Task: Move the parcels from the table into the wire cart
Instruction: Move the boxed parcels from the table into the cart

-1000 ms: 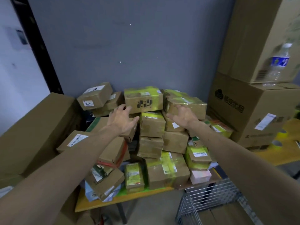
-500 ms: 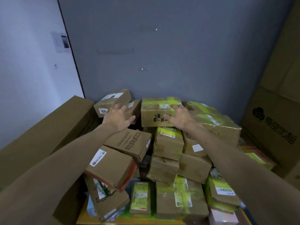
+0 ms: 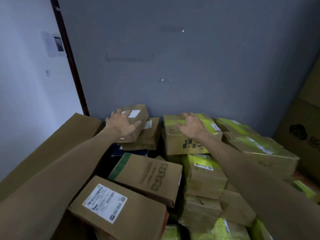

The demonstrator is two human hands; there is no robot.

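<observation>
The heap of parcels [image 3: 204, 177] lies against the grey wall [image 3: 173, 66], and the two at the top of the back row are the ones under the hands. The left hand [image 3: 121, 125] rests on a small brown parcel [image 3: 138, 116] with a white label. Its fingers [image 3: 115, 113] are spread over the top and left edge and are not closed round it. The right hand [image 3: 190, 128] lies flat on a yellow-taped parcel [image 3: 183, 144], with the fingers spread wide and gripping nothing.

The danger, I think, is in the heap itself. The small brown parcel sits tilted on a second brown parcel [image 3: 149, 135], which overhangs a dark box [image 3: 129, 151]. If the top one is dragged and not lifted, the lower one may slide into the gap in front. The yellow-taped parcel is wide for one hand and its tape looks glossy, so a grip from above may slip. It also touches a long taped parcel [image 3: 259, 149] on its right, which could shift once its neighbour is gone. Both forearms reach over the near parcels and could knock the labelled parcel [image 3: 121, 210] forward.

The worktop under the heap is fully covered, and the wire cart is out of view. The far sides of both top parcels are hidden, so I cannot tell whether any fingertip hooks over a back edge. A large carton [image 3: 52, 144] on the left is cut off by the frame.
</observation>
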